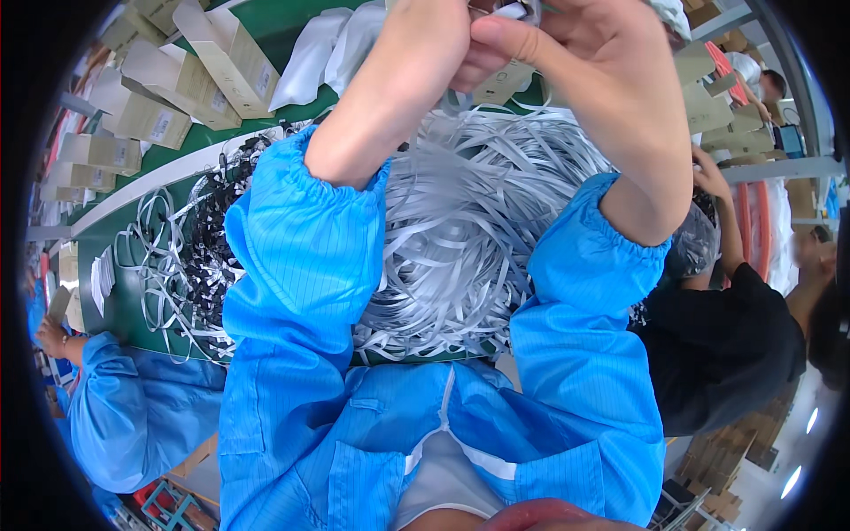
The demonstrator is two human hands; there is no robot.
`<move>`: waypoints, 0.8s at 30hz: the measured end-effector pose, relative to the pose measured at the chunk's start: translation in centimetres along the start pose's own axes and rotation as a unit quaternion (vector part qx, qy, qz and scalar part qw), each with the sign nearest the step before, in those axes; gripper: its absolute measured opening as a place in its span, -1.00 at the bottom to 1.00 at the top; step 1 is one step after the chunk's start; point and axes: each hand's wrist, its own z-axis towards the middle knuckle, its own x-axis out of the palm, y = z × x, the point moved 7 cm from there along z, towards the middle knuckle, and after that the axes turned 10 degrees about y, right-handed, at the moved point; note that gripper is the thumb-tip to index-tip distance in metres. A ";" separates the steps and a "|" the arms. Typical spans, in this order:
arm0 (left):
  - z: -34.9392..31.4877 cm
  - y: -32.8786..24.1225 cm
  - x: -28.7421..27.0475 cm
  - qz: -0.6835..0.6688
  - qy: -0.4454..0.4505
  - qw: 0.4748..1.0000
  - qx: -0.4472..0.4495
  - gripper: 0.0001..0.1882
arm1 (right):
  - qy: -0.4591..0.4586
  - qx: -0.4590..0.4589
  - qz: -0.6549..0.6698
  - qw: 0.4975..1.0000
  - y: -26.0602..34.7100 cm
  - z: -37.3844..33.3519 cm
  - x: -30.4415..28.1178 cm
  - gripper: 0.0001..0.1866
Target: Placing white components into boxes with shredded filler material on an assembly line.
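Cartons [226, 62]: bearing printed labels [161, 124]
Left fingers [471, 75]: curling beside small shiny item [513, 11]; grip hidden
Right fingers [503, 37]: bending beside it; cannot tell grip

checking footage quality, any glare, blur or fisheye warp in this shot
Head view: the white strip bows with fisheye warp; the lights glare at lower right; the straps shine in pale streaks; the right hand looks slightly soft, cropped by the upper edge.

The scene is brightly lit by glowing tubes [791, 482], edges seemingly soft.
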 end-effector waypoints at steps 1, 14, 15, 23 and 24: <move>0.1 0.2 -0.4 0.010 -0.021 1.000 -0.001 -0.01 | 0.003 -0.011 -0.044 0.999 0.0 0.2 -0.2 -0.65; 1.2 3.0 -3.4 0.350 0.057 0.934 -0.034 -0.23 | -0.269 -0.175 -0.240 0.916 1.8 -1.4 -7.4 -0.83; 1.2 3.4 -3.2 0.457 0.051 0.887 -0.036 -0.30 | -0.316 -0.200 -0.276 0.885 1.9 -1.7 -8.4 -0.84; 1.6 11.6 -0.6 0.545 0.276 0.785 -0.102 -0.20 | -0.331 -0.199 -0.369 0.846 -1.3 -0.9 -12.6 -0.88; 1.7 12.1 -0.5 0.545 0.275 0.785 -0.103 -0.20 | -0.322 -0.166 -0.402 0.841 -1.6 -0.5 -12.4 -0.89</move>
